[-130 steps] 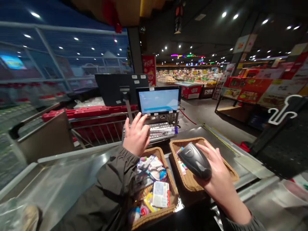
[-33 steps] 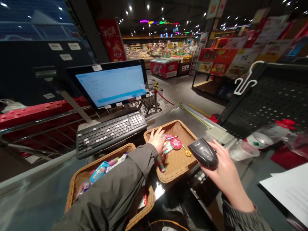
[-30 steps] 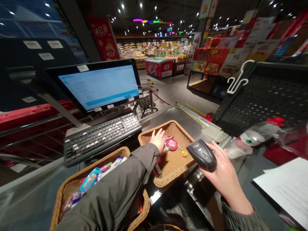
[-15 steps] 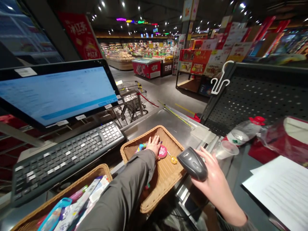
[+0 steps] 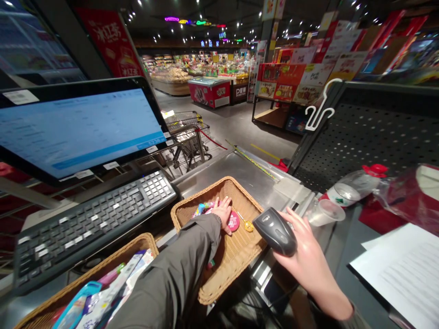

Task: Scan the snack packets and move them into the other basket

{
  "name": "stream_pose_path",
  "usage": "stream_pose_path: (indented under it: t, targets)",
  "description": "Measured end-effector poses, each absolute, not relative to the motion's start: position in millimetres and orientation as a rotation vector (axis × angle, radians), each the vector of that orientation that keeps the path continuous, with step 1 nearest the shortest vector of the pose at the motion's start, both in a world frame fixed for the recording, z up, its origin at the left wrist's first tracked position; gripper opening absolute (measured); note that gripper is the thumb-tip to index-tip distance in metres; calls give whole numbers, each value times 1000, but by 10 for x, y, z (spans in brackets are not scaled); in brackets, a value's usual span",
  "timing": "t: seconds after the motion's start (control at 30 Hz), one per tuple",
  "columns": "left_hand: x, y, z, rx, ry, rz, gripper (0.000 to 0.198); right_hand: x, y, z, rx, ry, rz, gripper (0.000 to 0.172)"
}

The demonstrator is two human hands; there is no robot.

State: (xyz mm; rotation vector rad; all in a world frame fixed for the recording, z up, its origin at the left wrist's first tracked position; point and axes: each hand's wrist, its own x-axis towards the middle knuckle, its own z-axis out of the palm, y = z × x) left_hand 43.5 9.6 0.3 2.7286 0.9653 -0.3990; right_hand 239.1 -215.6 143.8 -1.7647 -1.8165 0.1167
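Observation:
My right hand (image 5: 302, 256) grips a dark grey handheld barcode scanner (image 5: 275, 230), held just right of a wicker basket (image 5: 240, 256). My left hand (image 5: 222, 211) reaches into that basket, fingers curled down onto a round pink item (image 5: 235, 222). Whether the fingers hold it I cannot tell. A small yellow sweet on a stick (image 5: 248, 225) and some colourful wrapped items (image 5: 202, 209) lie beside it. My dark sleeve (image 5: 178, 278) crosses over a second wicker basket (image 5: 113, 260) full of packaged goods.
A keyboard (image 5: 92, 219) and lit monitor (image 5: 78, 128) stand to the left on the steel counter (image 5: 240, 169). A plastic cup (image 5: 325, 211), a red-capped bottle (image 5: 353, 185), a bagged red item (image 5: 411, 196) and printed paper (image 5: 404, 269) lie right. A black perforated panel (image 5: 370, 132) rises behind; shopping trolleys (image 5: 187, 137) stand beyond.
My left hand left the keyboard and went into the right basket, settling over the pink item. The view swung right and closer. My right hand keeps the scanner.

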Motion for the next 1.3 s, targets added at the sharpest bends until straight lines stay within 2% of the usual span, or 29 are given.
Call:
stream_pose_path:
  t: [0.33,0.53,0.67,0.77,0.93,1.07,1.3]
  targets:
    - [456,165,-13,2548,1150,-384,54,2358,-2170,1426,-1754,-1796,129,46]
    - [472,169,408,2495,1166,-237,26,2284,-2187,1478,-1732,-1815,83,45]
    - [350,98,1056,2516,1186,-52,33,2191,-2191,1514,-1701,-1848,41,49]
    - [102,-30,1663,2600,1192,246,32,2079,-2190,1565,-1650,-1896,19,51]
    - [-542,-420,2456,2778,1315,539,31,1758,-2191,1711,-1493,-1976,-31,51]
    - [-1087,-803,2714,2864,1469,671,31,1375,-2223,1855,-1346,-2056,-70,45]
    - [-1962,-1385,2781,2780,1766,648,29,690,-2333,2008,-1103,-2208,-28,51]
